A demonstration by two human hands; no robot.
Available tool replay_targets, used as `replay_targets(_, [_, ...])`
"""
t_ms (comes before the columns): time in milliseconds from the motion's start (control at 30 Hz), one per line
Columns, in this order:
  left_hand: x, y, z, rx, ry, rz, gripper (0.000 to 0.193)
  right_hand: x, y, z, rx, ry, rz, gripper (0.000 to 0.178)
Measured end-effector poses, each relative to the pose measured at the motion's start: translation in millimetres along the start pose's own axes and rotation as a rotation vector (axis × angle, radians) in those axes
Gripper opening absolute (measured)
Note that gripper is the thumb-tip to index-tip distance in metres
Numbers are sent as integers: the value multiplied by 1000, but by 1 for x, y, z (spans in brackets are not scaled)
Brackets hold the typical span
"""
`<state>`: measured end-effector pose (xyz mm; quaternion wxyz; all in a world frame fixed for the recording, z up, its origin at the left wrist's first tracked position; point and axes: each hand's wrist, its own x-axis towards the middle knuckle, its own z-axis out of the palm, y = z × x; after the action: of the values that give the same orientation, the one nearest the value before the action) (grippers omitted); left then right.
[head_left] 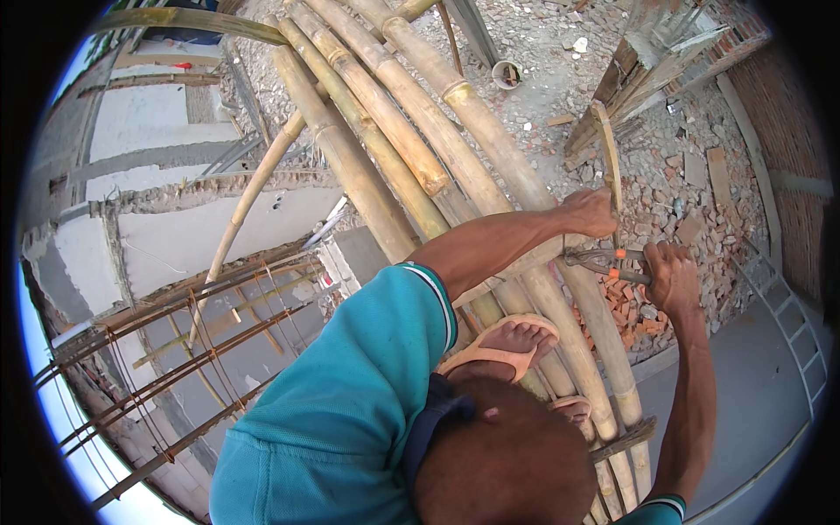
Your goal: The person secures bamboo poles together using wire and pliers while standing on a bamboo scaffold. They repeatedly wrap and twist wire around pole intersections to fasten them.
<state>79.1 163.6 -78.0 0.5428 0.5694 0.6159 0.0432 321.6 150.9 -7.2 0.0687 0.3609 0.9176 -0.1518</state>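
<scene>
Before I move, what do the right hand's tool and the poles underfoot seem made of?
The tool probably is metal, judging by its slim, dull, dark shape; its orange-banded grips could be plastic or rubber. The poles look like bamboo: smooth, tan, slightly glossy, with ringed joints.

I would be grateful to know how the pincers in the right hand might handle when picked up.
The pincers look metallic, so they are probably stiff and fairly heavy for their size. Their handles stand apart, so one may swing if only the other is held. That spread also makes rolling seem unlikely.
</scene>
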Motion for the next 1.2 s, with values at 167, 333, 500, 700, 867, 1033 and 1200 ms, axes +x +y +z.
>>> replay_targets(167, [11, -11, 9, -1, 39, -12, 49, 3, 11, 14, 7, 6, -21, 24])
replay_targets(333, [15, -11, 8, 41, 34, 10, 41, 1, 1, 1, 62, -107, 77, 22])
replay_targets(500, [12, -6, 4, 204, -18, 83, 34, -26, -58, -36, 329, -512, 366, 31])
replay_targets(700, [11, 3, -5, 271, -162, 51, 47, -63, -162, 0, 1774, -729, 1125, 40])
replay_targets(867, [13, 5, -4, 123, -112, -57, 55, -30, -262, 35, 2187, -195, 1249, 35])
replay_targets(1033, [14, 1, -4, 82, -130, -74, 56, -24, -283, 39, 2191, -72, 1321, 30])
replay_targets(1200, [10, 0, -1, 135, -42, -41, 54, -30, -282, 39, 2487, -96, 1247, 29])
